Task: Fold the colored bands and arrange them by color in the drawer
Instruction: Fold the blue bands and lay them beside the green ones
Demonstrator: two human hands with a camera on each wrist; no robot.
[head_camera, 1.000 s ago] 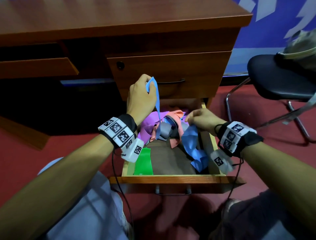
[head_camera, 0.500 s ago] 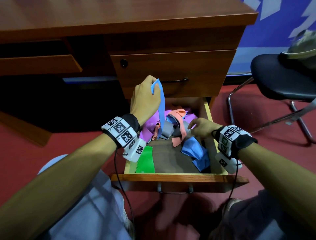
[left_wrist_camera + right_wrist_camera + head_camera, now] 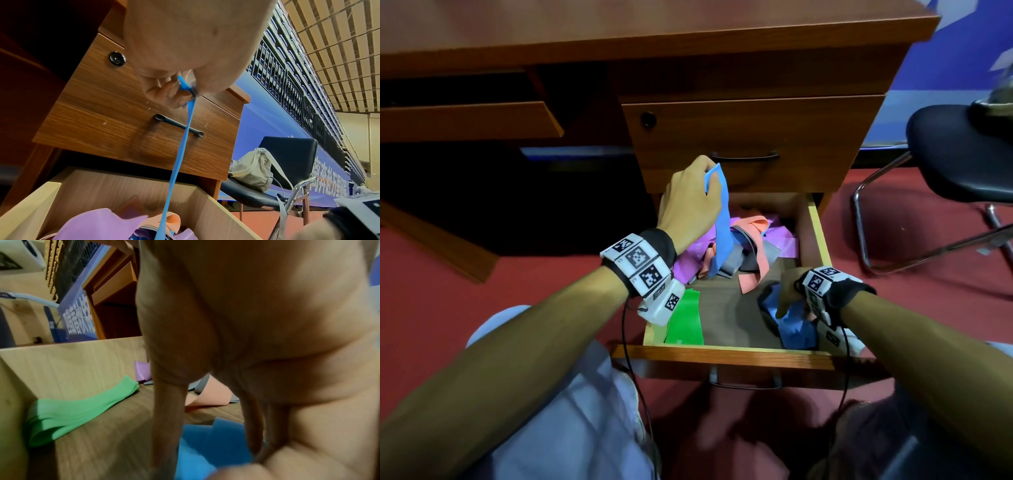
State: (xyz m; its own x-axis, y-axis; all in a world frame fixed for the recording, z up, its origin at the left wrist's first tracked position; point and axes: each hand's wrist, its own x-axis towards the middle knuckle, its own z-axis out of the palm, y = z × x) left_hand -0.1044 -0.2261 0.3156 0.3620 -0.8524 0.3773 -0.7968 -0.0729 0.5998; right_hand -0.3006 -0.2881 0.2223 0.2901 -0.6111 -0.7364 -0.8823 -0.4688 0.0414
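- Above the far left of the open drawer (image 3: 815,222), the left hand (image 3: 688,202) is raised with fingers curled, pinching the top end of a blue band (image 3: 722,226) between thumb and fingers (image 3: 164,92).
- That blue band hangs straight down from the pinch into the tangled pile (image 3: 753,246) of purple, orange and grey bands at the far end of the drawer; the left wrist view shows it as a taut strip (image 3: 179,162) crossing in front of the closed upper drawer's dark handle (image 3: 179,125).
- At the near right corner of the drawer, the right hand (image 3: 789,291) reaches down, its fingers (image 3: 168,418) coming down onto a crumpled blue heap (image 3: 796,329); whether they grip it or only press on it cannot be told.
- A folded green band (image 3: 686,322) lies flat along the near left side of the drawer, against the left wall, well apart from the blue heap.
- To the right of the desk (image 3: 619,31) stands a black chair (image 3: 959,154) with a beige bag (image 3: 252,170) on its seat.
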